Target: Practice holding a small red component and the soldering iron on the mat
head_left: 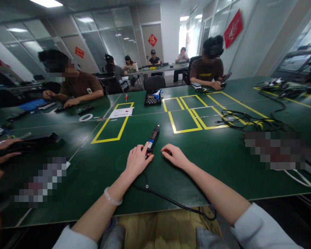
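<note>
A slim black corded device (152,137) lies on the green table with its inner parts bared, showing a blue-and-silver section and a metal tip at the far end. My left hand (138,159) is closed around its near end, where small red and orange bits show beside the thumb. Apart from it, to the right, my right hand (175,155) rests low over the table with fingers curled in; whatever they may hold is hidden. A black cord (168,199) runs from below my left hand across the table's front edge, and a small ring terminal (147,186) lies beside it.
Tangled black cables (238,119) lie at the right. Yellow tape outlines (185,131) mark the table, a paper sheet (121,112) lying across one. Farther back stand a black tray (152,98) and a red-handled tool (126,98). A neighbour's hands (6,148) work at far left; other people sit opposite.
</note>
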Motion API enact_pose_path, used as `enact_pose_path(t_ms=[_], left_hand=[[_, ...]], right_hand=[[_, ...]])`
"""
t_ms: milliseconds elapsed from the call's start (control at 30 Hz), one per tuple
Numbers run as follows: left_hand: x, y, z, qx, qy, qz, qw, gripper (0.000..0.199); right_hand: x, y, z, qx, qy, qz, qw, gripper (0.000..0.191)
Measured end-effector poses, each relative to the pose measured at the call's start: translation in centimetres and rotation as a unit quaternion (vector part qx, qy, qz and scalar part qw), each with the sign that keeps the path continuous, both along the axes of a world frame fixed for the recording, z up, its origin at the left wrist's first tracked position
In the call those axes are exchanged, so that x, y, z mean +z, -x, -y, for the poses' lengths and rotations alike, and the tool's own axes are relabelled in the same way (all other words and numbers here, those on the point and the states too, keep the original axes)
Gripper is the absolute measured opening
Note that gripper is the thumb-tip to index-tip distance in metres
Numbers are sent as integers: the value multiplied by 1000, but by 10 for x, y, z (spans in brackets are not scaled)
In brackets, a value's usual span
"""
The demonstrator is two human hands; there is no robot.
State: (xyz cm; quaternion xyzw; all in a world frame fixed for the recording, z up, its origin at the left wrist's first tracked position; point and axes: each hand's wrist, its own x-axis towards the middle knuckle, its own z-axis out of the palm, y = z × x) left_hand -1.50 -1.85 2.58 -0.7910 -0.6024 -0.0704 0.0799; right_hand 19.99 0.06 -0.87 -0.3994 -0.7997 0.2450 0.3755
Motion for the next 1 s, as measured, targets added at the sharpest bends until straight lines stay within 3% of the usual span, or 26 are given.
enact_pose_path(t_ms=[433, 600, 767, 933, 1000], left_hand=[[6, 162, 22, 192, 17, -68, 979, 65], [3, 209, 28, 239, 7, -118, 964, 63], [3, 231, 29, 265, -7, -139, 954, 60], [9, 221, 35, 301, -18, -126, 945, 52], [11, 213, 40, 286, -28, -106, 952, 50]], right_hand=[[-2, 0, 0, 7, 2, 16, 1000, 11], [-3, 1, 0, 9, 4, 15, 1000, 12], [-5, 1, -1, 7, 1, 8, 1000, 12], [-4, 0, -1, 9, 3, 5, 1000, 11], [-4, 0, -1, 9, 3, 6, 1000, 11]])
